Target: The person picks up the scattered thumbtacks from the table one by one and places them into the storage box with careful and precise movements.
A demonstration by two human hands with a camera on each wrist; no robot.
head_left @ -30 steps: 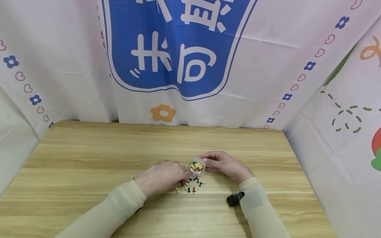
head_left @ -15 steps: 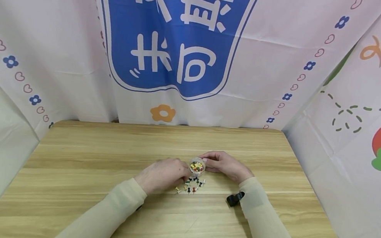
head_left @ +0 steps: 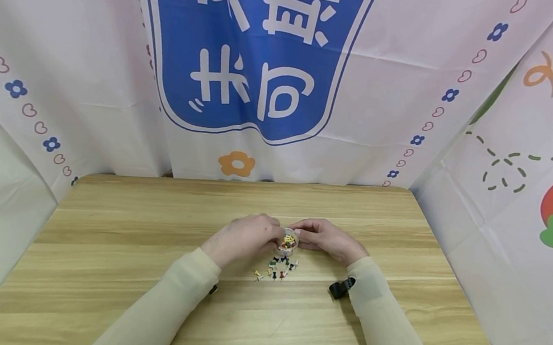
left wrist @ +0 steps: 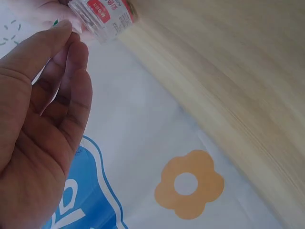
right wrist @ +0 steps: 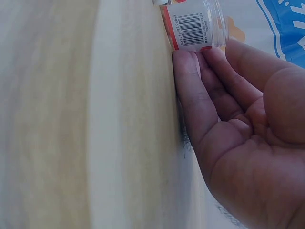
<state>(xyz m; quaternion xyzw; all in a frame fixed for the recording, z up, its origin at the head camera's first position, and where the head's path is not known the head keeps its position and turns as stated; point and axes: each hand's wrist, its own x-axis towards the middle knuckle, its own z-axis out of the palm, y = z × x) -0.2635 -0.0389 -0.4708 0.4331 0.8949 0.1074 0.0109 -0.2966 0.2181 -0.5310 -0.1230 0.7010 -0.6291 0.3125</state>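
A clear plastic jar of colourful push pins stands uncapped on the table; its red and white label shows in both wrist views. My right hand holds the jar's right side with its fingertips, the thumb near the rim. My left hand is at the jar's left rim, thumb and fingertips together. A small green bit shows at those fingertips in the left wrist view, seemingly a push pin they pinch, mostly hidden. Loose push pins, red, yellow, white, green and dark, lie in front of the jar.
The wooden table runs back to a printed curtain, with more cloth at both sides. A black strap piece hangs by the right sleeve at the wrist.
My left hand has moved up and away from the loose push pins to the jar's mouth, uncovering the pins at the left. The right hand has stayed on the jar.
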